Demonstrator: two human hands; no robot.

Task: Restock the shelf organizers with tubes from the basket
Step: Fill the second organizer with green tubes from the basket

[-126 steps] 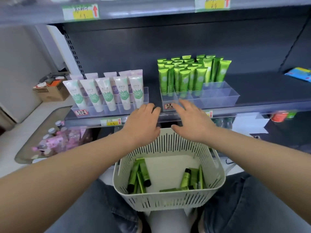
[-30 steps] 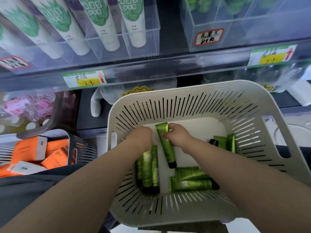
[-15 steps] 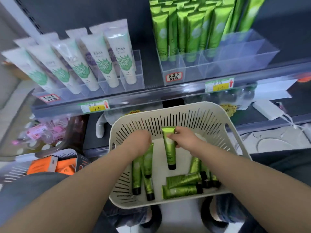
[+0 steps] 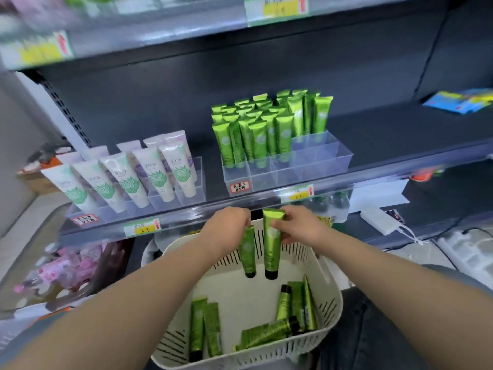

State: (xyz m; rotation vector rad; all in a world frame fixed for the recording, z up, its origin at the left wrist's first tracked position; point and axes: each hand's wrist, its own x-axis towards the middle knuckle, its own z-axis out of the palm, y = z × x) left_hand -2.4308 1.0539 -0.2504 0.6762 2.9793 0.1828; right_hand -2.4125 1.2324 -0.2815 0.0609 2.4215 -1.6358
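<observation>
Across the middle of the frame, a dark shelf point(image 4: 386, 134) carrying a clear organizer point(image 4: 320, 161) right of centre, packed with upright green tubes point(image 4: 256, 137) at left and back, bare in the front right compartments. Below centre, a white slotted basket point(image 4: 336, 297) with loose tubes point(image 4: 266, 333) lying on its floor. Over the basket's far rim, left hand point(image 4: 226, 225) with fingers curled on the top end of a first tube point(image 4: 248, 255), right hand point(image 4: 298, 224) with fingers and thumb clamped on the crimped end of a second tube point(image 4: 272, 247). Both hanging cap down, side by side.

Best done by lifting clear of the front rail point(image 4: 186, 213), then lowering each cap-first into a bare compartment, upright, print forward like the rest.

On the organizer's front, a red-bordered handwritten label point(image 4: 240, 186), characters not legible. On the rail at lower left, a yellow price tag point(image 4: 142, 227), reading roughly 3 9.
</observation>
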